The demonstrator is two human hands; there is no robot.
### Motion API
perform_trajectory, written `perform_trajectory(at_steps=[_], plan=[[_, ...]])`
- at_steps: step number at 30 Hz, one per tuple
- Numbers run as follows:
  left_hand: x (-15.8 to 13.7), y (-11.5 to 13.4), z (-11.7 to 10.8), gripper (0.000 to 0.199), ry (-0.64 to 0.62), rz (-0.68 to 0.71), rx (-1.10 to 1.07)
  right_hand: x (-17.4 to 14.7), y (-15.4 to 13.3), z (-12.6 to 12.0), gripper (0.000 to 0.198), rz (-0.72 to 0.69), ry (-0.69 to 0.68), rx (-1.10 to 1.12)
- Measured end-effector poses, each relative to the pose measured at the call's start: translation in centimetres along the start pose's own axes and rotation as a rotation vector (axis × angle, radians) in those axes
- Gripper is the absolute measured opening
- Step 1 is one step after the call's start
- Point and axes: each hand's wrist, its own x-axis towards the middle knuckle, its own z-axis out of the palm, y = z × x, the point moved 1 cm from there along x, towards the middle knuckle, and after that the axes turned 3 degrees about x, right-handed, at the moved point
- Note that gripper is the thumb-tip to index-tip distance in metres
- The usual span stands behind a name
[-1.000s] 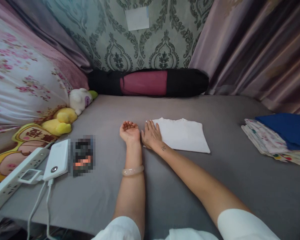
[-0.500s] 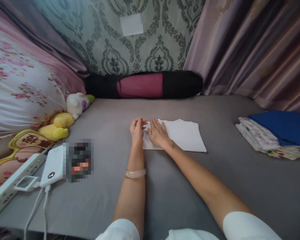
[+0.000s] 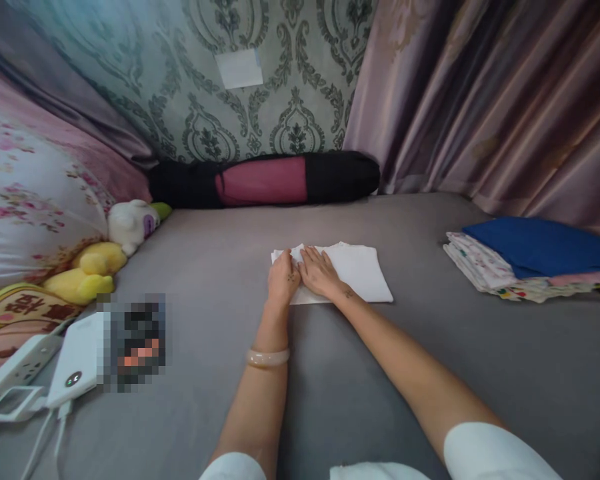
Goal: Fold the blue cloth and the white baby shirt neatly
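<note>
A white folded cloth lies flat on the grey bed sheet in front of me. My right hand rests on it palm down, fingers stretched out and pressing the fabric. Close beside it, my left hand is at the cloth's left end with its fingers curled in on the fabric; the fingertips are mostly hidden. Bits of white cloth show beyond the left knuckles. A pale bangle circles my left forearm.
To the right sits a stack of folded fabrics with a blue cloth on top. A long black-and-red bag lies along the wall. At left are plush toys, a white power bank, cables and a power strip.
My left hand has moved right onto the cloth's left end and its fingers have curled in. The right hand stays flat on the cloth. The whole view has shifted slightly.
</note>
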Motion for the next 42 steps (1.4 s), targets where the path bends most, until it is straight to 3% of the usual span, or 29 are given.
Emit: perform_trajectory(at_steps=[4, 15, 19, 24, 32, 38, 42], plan=[[-0.6, 0.8, 0.9, 0.031, -0.08, 0.103, 0.244, -1.1, 1.6, -0.7, 0.054, 0.049, 0.11, -0.054], [-1.3, 1.3, 1.8, 0.045, -0.228, 0.116, 0.583, -2.0, 2.8, -1.0, 0.053, 0.044, 0.081, -0.067], [-1.3, 1.1, 1.9, 0.046, -0.227, 0.127, 0.607, -3.4, 4.3, -2.0, 0.054, 0.084, 0.15, -0.105], [-1.3, 0.2, 2.2, 0.042, -0.173, 0.153, 0.563, -4.8, 6.0, -2.2, 0.055, 0.112, 0.117, -0.123], [-1.3, 0.3, 1.9, 0.042, -0.202, 0.139, 0.54, -4.9, 6.2, -2.0, 0.054, 0.119, 0.121, -0.085], [-1.3, 0.4, 1.8, 0.041, -0.203, 0.142, 0.55, -5.2, 8.0, -3.1, 0.057, 0.243, 0.218, -0.127], [-1.4, 0.3, 1.9, 0.042, -0.206, 0.16, 0.606, -5.3, 9.3, -3.1, 0.06, 0.307, 0.138, -0.142]])
